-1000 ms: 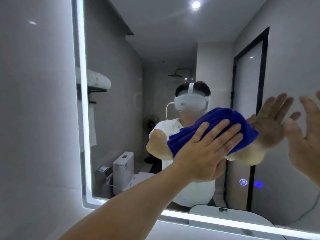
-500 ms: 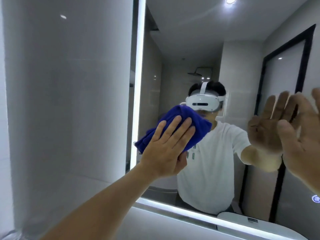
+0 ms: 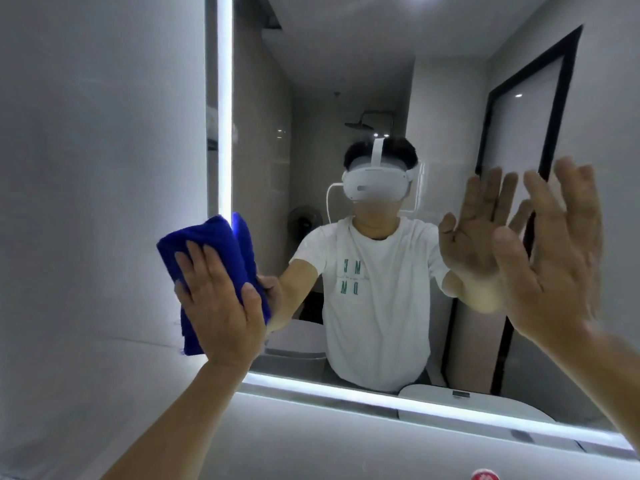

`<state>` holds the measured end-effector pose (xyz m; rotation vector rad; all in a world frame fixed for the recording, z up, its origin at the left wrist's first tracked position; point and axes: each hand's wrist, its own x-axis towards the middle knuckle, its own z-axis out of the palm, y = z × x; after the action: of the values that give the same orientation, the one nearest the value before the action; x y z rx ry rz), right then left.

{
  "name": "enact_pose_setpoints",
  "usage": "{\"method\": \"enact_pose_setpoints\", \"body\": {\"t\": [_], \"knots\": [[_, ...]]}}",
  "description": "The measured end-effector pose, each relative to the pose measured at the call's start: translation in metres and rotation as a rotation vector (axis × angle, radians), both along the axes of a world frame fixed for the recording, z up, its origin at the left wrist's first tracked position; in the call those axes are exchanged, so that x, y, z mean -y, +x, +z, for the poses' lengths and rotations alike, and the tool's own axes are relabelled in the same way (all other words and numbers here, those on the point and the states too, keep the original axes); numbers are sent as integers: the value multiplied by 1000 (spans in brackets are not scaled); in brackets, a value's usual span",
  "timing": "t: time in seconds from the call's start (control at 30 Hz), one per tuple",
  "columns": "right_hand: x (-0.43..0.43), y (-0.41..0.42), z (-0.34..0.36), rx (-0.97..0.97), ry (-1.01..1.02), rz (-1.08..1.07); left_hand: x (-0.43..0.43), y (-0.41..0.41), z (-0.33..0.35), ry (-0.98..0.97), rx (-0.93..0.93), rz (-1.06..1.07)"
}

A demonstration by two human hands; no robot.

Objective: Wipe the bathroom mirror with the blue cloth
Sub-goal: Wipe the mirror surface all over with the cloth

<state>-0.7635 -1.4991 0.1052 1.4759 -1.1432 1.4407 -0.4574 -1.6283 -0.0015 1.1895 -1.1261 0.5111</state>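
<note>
One mirror (image 3: 311, 98), one cloth (image 3: 207, 244) and two hands are counted; two lit strips (image 3: 225, 98) are seen along the mirror's left and bottom edges. The blue cloth is held flat at the mirror's left edge, lapped across the upright strip and partly over the wall (image 3: 104, 168). It is pressed there by the left hand (image 3: 216, 299), fingers straight and close together, pointing up. The right hand (image 3: 554, 265) is raised before the glass at the right, palm forward, fingers spread (contact with the glass cannot be told). Against half a second ago, the cloth has been carried leftward from the glass just inside the strip to across it; a second ago it was at mid-mirror. The right hand is unchanged, raised and spread.
</note>
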Motion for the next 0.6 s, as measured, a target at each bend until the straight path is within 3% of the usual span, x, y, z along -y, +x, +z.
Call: {"method": "enact_pose_setpoints", "body": {"t": [0.6], "knots": [[-75, -171, -32, 90, 56, -158, -71, -249, -34, -21, 428, -117]]}}
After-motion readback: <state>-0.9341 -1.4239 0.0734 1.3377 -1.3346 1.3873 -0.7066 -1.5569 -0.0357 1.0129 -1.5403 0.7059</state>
